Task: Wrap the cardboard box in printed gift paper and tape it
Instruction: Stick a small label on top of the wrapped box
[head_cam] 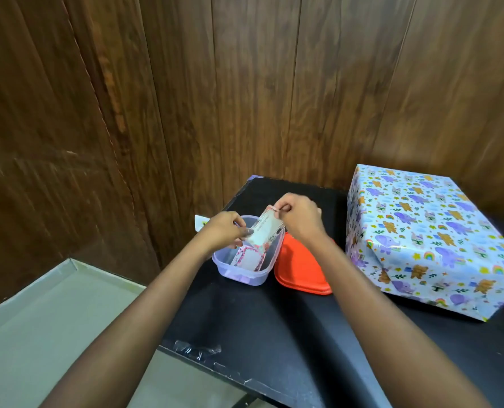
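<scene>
Where the view was closed off at the back, a dark wood-panelled wall (245, 83) was seen, met at lower left by a pale tiled floor (38, 319). A black table (259, 319) was set against that wall, its chipped front edge running diagonally from the left toward the bottom of the view. A broad bare stretch of tabletop was left open between that front edge and the objects further back.

At the table's back right, close to the wall, the gift-wrapped box (430, 231) was stood flat. Every face in view was covered by gift paper (415, 201) printed with elephants, bears and rainbows. A narrow strip of tabletop was left between its left face and an orange lid (298, 269), which was laid flat just beside a clear plastic container (245, 278) near the table's left edge.

Above the container both hands were raised close together. The lower end of a small printed card (265, 231) was pinched by the left hand (222, 231), and its upper corner was pinched between thumb and fingertips of the right hand (299, 217), so that the card was held tilted over the rim. More cards (249, 257) were leaned inside the container. A crumpled scrap of clear tape (197, 350) was stuck at the table's front edge.
</scene>
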Demonstrator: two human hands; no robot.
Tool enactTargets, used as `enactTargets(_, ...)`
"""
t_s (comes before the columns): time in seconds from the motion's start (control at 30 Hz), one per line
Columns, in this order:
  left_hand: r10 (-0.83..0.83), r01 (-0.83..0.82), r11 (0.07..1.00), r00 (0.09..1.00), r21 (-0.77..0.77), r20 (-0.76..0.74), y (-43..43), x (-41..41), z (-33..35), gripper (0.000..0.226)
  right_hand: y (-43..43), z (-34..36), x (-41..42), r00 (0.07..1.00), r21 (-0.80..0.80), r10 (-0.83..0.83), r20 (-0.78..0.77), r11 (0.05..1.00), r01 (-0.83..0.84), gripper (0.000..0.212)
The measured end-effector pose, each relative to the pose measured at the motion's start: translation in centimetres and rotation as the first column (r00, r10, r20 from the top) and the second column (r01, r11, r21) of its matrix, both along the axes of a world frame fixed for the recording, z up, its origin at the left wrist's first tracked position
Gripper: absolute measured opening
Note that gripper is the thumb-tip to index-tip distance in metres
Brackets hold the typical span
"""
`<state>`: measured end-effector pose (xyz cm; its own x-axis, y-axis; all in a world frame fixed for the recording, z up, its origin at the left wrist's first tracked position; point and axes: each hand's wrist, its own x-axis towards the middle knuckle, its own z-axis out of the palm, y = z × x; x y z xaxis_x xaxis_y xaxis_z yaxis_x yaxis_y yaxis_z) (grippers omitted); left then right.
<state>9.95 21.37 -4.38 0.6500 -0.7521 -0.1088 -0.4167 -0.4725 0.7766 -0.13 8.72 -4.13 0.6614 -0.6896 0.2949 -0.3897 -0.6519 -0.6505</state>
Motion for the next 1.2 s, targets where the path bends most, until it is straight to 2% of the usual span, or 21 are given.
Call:
enactTargets(0.03,0.014,-0.021,0.998,0.993,-0.054,-0.117,-0.2,-0.2,0.4,0.006,-0.8,0.4,-0.5,0.998,0.04,-0.027,0.056,0.999,0.025,0.025)
enactTargets(0.13,-0.027,-0.053,0.979,0.922,-0.196,-0.386,-0.3,-0.8,0.9,0.016,-2.5,1.0,-1.9,0.986,0.125,-0.052,0.158,0.992,0.032,0.035)
enactTargets(0.23,-0.091,-0.072,0.949,0.869,-0.307,-0.486,-1.0,-1.9,1.1,0.009,-3.4,1.4,-3.6,0.97,0.205,-0.064,0.235,0.979,0.015,0.031)
enactTargets(0.3,-0.098,-0.102,0.935,0.847,-0.34,-0.522,-1.9,-3.0,1.2,0.022,-3.7,1.8,-5.1,0.954,0.234,-0.064,0.294,0.972,-0.007,0.031)
enactTargets(0.4,-0.125,-0.032,0.944,0.886,-0.328,-0.446,-3.2,-4.7,1.8,0.036,-3.6,2.7,-7.4,0.942,0.233,-0.045,0.334,0.972,-0.036,0.028)
enactTargets(0.57,-0.287,0.163,0.877,0.931,-0.451,-0.224,-5.4,-8.4,3.3,0.005,-3.1,3.8,-10.6,0.939,0.269,0.003,0.345,0.958,-0.102,0.021)
enactTargets(0.67,-0.3,0.199,0.854,0.943,-0.48,-0.142,-6.1,-10.0,3.8,0.02,-2.8,4.7,-12.6,0.933,0.366,0.002,0.361,0.919,-0.144,0.019)
enactTargets(0.8,-0.361,0.285,0.814,0.931,-0.506,-0.058,-6.2,-11.8,4.0,0.02,-3.0,5.5,-15.3,0.93,0.554,-0.022,0.367,0.809,-0.199,0.015)
enactTargets(0.9,-0.333,0.301,0.773,0.942,-0.559,0.047,-6.7,-12.7,3.9,0.023,-2.8,5.6,-16.2,0.927,0.648,-0.06,0.371,0.732,-0.212,0.011)
enactTargets(1.03,-0.297,0.303,0.721,0.948,-0.623,0.118,-7.0,-13.9,3.9,0.023,-2.7,5.5,-16.9,0.911,0.689,-0.077,0.405,0.681,-0.249,0.02)
enactTargets(1.2,-0.256,0.337,0.709,0.942,-0.619,0.219,-7.1,-14.1,3.4,0.025,-3.1,5.4,-17.5,0.918,0.703,-0.064,0.391,0.664,-0.253,0.01)
